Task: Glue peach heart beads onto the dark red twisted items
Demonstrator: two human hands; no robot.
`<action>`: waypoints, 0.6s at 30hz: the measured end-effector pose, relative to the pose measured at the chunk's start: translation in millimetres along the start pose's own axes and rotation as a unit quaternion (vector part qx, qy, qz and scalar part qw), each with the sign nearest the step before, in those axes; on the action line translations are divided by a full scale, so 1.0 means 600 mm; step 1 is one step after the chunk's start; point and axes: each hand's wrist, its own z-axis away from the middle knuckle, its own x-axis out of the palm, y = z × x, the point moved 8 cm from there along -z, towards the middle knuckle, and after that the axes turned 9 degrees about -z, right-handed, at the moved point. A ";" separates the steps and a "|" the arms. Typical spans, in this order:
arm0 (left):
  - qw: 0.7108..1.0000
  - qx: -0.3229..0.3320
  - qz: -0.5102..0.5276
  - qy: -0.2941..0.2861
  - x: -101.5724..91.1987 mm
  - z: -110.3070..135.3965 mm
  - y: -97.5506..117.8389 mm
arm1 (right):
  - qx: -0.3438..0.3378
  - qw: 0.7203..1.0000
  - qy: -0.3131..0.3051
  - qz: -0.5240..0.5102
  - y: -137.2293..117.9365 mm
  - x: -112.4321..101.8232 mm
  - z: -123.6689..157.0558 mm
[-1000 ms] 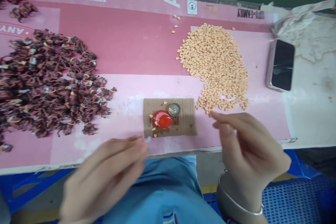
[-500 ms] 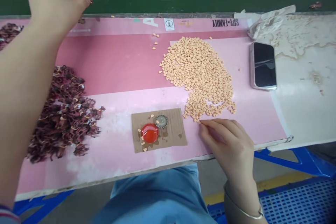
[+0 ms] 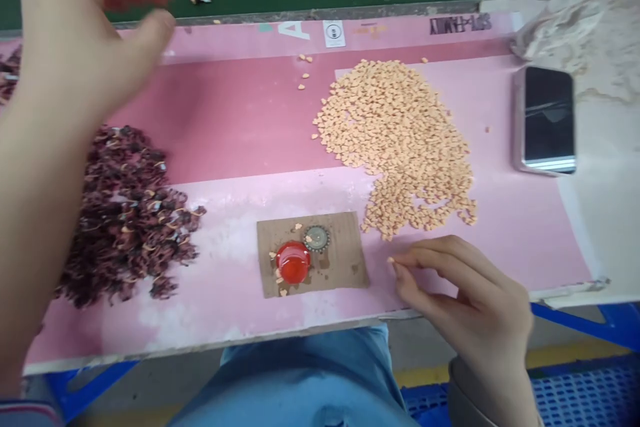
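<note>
Peach granule point(image 3: 391, 259) pinched by right hand point(image 3: 465, 287), lower right. Left hand point(image 3: 85, 33) open, upper left, above dried maroon flower heap point(image 3: 127, 213).

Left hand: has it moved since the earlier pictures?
Yes. Against the cardboard piece, the left hand has gone from beside that piece's left edge to well up and left of it, beyond the dark pile.

The left arm crosses the view from the lower-left edge, with the left forearm point(image 3: 35, 173) angled upward and the left hand point(image 3: 80, 33) raised high, blurred, its fingers and left thumb point(image 3: 155, 33) spread apart. The right hand point(image 3: 460, 293) sits low and to the right, palm inward, its fingertips point(image 3: 400, 267) drawn together in a pinch above the bent right wrist point(image 3: 493, 363).
</note>
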 end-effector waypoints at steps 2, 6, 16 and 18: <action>0.993 0.042 0.094 -0.052 -0.076 0.090 0.105 | -0.007 0.997 0.008 -0.079 -0.028 0.011 -0.007; 0.930 0.141 0.307 -0.143 -0.157 0.244 0.288 | -0.060 0.977 0.001 -0.204 -0.093 0.047 -0.023; 0.946 -0.017 0.324 -0.014 -0.143 0.333 0.305 | -0.071 0.963 -0.031 -0.258 -0.120 0.085 -0.019; 0.948 -0.026 0.317 -0.009 -0.140 0.336 0.307 | -0.057 0.964 -0.021 -0.258 -0.117 0.089 -0.014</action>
